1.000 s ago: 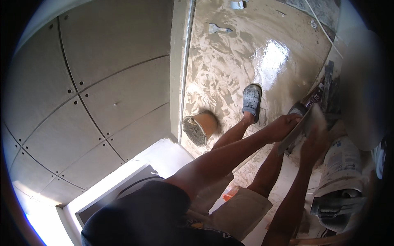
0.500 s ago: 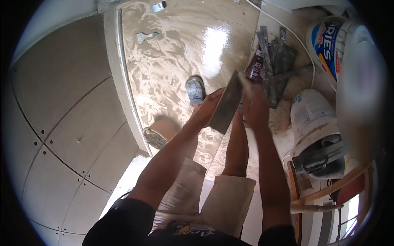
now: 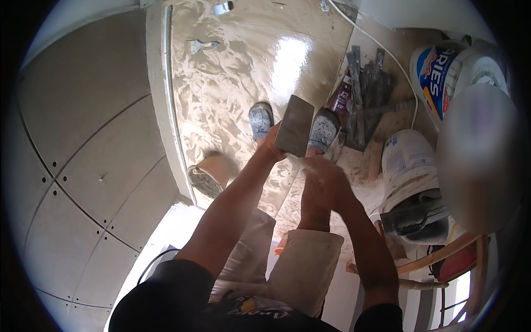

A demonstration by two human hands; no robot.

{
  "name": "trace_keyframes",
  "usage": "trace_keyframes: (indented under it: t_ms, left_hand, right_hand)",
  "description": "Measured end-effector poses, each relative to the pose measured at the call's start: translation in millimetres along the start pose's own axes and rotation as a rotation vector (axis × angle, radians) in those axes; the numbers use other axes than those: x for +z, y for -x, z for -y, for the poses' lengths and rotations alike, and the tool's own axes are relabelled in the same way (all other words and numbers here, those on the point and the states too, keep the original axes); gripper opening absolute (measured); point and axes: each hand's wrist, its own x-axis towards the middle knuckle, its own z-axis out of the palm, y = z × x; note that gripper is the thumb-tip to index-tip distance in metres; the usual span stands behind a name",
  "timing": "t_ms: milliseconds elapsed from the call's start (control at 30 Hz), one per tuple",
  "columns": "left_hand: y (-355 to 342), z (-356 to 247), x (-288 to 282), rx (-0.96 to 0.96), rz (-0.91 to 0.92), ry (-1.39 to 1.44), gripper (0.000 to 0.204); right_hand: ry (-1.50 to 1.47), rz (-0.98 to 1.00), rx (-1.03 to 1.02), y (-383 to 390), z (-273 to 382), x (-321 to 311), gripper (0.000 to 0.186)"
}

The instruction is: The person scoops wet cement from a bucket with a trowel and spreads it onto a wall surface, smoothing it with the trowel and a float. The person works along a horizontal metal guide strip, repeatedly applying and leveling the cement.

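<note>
Hands (image 3: 271, 145) close tog., L on flat plate (image 3: 295, 126), R lower

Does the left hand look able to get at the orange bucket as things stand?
Probably not: the left hand is holding the flat blade, and the bucket is down on the floor, so stooping seems needed, though nothing visible blocks the way.

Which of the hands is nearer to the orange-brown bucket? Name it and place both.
Left. The left hand is right of the orange-brown bucket, holding the flat blade; the right hand is farther right, below the blade in view.
</note>
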Motion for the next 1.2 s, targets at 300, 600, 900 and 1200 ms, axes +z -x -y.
trace_keyframes:
  t_ms: [300,600,900,1200]
  left_hand:
    - [20,-48,30,0.128,-0.317,-0.123,0.037]
    - [73,-80,-33,-0.001,-0.106,0.004,0.045]
    - [156,-185,-102,0.363,0.301,-0.527,0.039]
    - [218,-270,-196,0.576,0.222,-0.495,0.039]
  right_hand:
    - [0.249,0.032,0.480,-12,-192,-61,0.034]
    - [0.811,0.358,0.385,14,-274,-104,0.014]
    - [0.395,0.894,1.017,12,-63,66,0.067]
    - [0.171,0.806,0.753,-249,155,247,0.060]
